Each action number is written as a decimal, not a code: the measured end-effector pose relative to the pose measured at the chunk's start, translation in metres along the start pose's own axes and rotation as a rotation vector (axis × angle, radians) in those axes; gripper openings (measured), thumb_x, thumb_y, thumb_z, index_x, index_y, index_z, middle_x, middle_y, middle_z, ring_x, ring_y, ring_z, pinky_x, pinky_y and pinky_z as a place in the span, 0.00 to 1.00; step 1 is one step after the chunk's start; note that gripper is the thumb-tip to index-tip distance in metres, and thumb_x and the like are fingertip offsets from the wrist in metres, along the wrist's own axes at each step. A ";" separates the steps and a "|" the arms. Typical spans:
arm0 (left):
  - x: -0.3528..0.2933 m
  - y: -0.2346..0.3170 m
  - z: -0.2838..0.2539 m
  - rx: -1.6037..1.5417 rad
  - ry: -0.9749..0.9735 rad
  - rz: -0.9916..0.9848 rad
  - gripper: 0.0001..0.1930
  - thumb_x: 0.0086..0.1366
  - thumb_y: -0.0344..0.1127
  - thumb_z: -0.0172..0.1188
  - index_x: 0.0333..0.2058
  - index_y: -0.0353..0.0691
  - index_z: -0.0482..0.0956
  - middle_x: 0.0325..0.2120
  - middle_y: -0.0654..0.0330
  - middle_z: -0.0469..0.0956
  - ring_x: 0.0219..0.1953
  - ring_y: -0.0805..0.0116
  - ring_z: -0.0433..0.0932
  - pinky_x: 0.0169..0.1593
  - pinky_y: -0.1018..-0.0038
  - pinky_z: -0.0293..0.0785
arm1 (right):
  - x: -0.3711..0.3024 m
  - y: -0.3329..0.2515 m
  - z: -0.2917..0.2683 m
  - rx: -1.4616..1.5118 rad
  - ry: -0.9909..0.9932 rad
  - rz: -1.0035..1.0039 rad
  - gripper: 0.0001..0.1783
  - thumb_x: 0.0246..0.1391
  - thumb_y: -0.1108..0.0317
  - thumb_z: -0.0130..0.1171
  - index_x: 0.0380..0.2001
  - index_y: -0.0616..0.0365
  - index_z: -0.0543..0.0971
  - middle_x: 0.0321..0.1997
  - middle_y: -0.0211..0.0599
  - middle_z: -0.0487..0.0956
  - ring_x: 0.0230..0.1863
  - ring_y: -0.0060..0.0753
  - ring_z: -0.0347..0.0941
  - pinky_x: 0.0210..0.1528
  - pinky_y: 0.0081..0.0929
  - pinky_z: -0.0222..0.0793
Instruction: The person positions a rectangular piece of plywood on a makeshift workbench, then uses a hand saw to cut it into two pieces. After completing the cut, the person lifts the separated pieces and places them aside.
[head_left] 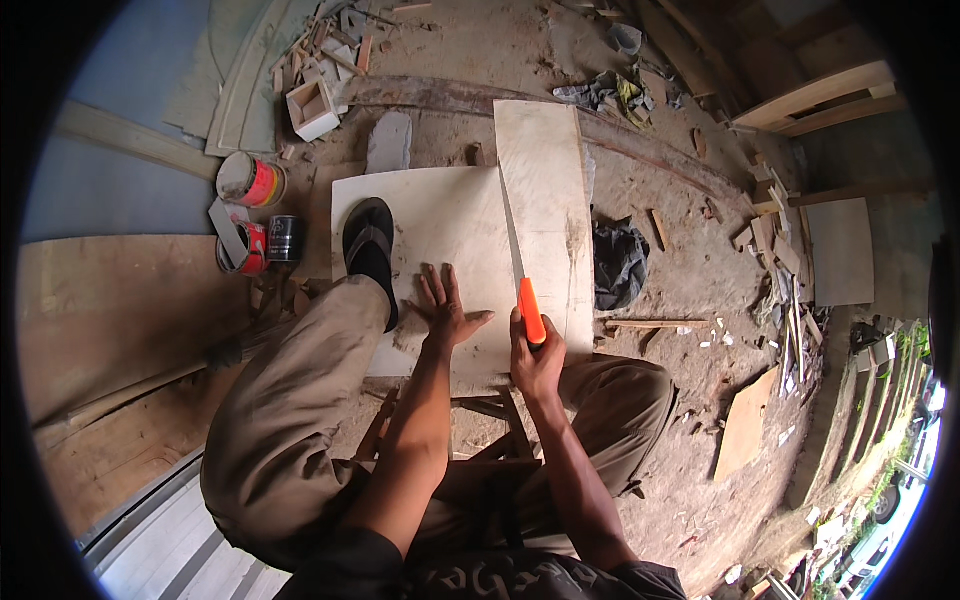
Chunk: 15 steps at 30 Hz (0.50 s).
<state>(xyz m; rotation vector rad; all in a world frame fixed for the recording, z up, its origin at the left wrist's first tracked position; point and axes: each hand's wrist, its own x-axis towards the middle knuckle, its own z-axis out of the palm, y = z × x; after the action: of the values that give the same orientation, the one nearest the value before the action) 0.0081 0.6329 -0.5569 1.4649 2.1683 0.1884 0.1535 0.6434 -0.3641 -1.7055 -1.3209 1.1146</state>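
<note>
A handsaw with an orange handle (531, 312) and a thin pale blade (514, 225) is gripped in my right hand (537, 362). Its blade points away from me, along the line between a wide white board (445, 225) and a longer pale strip (540, 145) on the right. Whether these two are joined under the saw, I cannot tell. My left hand (452, 312) lies flat on the white board with its fingers spread, left of the saw handle. My left foot, in a dark sandal (368, 232), rests on the board's left part.
Paint cans (250, 180) stand left of the board, near an open wooden box (313, 108). A black plastic bag (620, 262) lies just right of the strip. Wood scraps (785, 250) litter the right side, with a loose plywood piece (745, 423) nearer me.
</note>
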 end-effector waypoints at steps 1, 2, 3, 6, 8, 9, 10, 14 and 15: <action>0.001 -0.001 -0.001 -0.007 0.010 0.005 0.74 0.38 0.77 0.66 0.72 0.48 0.29 0.71 0.44 0.19 0.72 0.37 0.20 0.58 0.20 0.24 | 0.003 -0.001 0.001 0.004 0.002 -0.009 0.22 0.60 0.57 0.61 0.22 0.64 0.71 0.13 0.36 0.66 0.18 0.20 0.57 0.21 0.30 0.58; 0.000 -0.002 -0.001 -0.014 0.018 0.010 0.74 0.38 0.77 0.66 0.72 0.48 0.29 0.71 0.44 0.19 0.72 0.37 0.19 0.58 0.20 0.24 | 0.006 0.000 0.001 0.004 0.002 0.003 0.21 0.61 0.58 0.61 0.22 0.65 0.72 0.13 0.36 0.66 0.19 0.20 0.57 0.21 0.30 0.58; 0.001 -0.001 -0.001 -0.013 0.020 0.013 0.73 0.39 0.77 0.66 0.72 0.48 0.29 0.71 0.45 0.19 0.72 0.37 0.19 0.58 0.20 0.24 | 0.010 0.001 0.002 0.007 0.003 0.011 0.21 0.61 0.58 0.60 0.23 0.65 0.72 0.13 0.36 0.65 0.19 0.20 0.57 0.21 0.30 0.58; 0.001 -0.001 0.000 -0.005 0.030 0.015 0.73 0.39 0.77 0.66 0.72 0.48 0.30 0.71 0.45 0.19 0.72 0.37 0.19 0.58 0.19 0.24 | 0.011 0.001 0.001 0.019 -0.008 0.063 0.20 0.61 0.59 0.60 0.24 0.66 0.73 0.14 0.36 0.65 0.21 0.21 0.57 0.23 0.30 0.59; 0.001 -0.004 0.002 0.008 0.047 0.008 0.73 0.39 0.76 0.66 0.72 0.48 0.30 0.71 0.45 0.19 0.72 0.37 0.19 0.58 0.19 0.24 | 0.005 0.003 0.001 0.028 -0.024 0.070 0.20 0.61 0.59 0.60 0.24 0.66 0.73 0.14 0.36 0.65 0.21 0.20 0.57 0.23 0.30 0.59; 0.001 -0.003 0.002 0.005 0.052 0.015 0.73 0.39 0.77 0.66 0.72 0.48 0.29 0.71 0.45 0.19 0.72 0.37 0.19 0.58 0.19 0.24 | 0.005 0.004 0.000 0.032 -0.021 0.068 0.20 0.61 0.59 0.60 0.24 0.66 0.73 0.14 0.36 0.65 0.21 0.20 0.57 0.23 0.30 0.59; 0.001 -0.002 0.002 0.002 0.058 0.022 0.73 0.39 0.77 0.66 0.72 0.48 0.29 0.71 0.45 0.19 0.72 0.37 0.19 0.58 0.19 0.24 | 0.004 0.004 0.000 0.035 -0.018 0.066 0.20 0.61 0.59 0.60 0.24 0.66 0.73 0.14 0.35 0.65 0.21 0.20 0.57 0.23 0.30 0.59; 0.002 -0.003 0.003 0.012 0.037 0.033 0.73 0.39 0.77 0.66 0.72 0.49 0.29 0.71 0.45 0.19 0.72 0.37 0.19 0.58 0.19 0.24 | 0.005 0.008 -0.001 0.031 -0.020 0.015 0.20 0.61 0.59 0.60 0.24 0.65 0.73 0.15 0.35 0.65 0.20 0.19 0.57 0.22 0.29 0.59; 0.002 -0.003 0.002 -0.001 0.042 0.029 0.73 0.39 0.76 0.66 0.72 0.49 0.29 0.71 0.45 0.19 0.72 0.37 0.19 0.58 0.19 0.24 | 0.005 0.008 -0.001 0.030 -0.026 0.030 0.20 0.61 0.59 0.60 0.23 0.65 0.73 0.14 0.35 0.65 0.20 0.19 0.57 0.22 0.29 0.59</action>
<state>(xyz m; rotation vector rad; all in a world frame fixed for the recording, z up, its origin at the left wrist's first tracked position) 0.0059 0.6331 -0.5605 1.5050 2.1807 0.2325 0.1580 0.6465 -0.3720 -1.6996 -1.2922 1.1710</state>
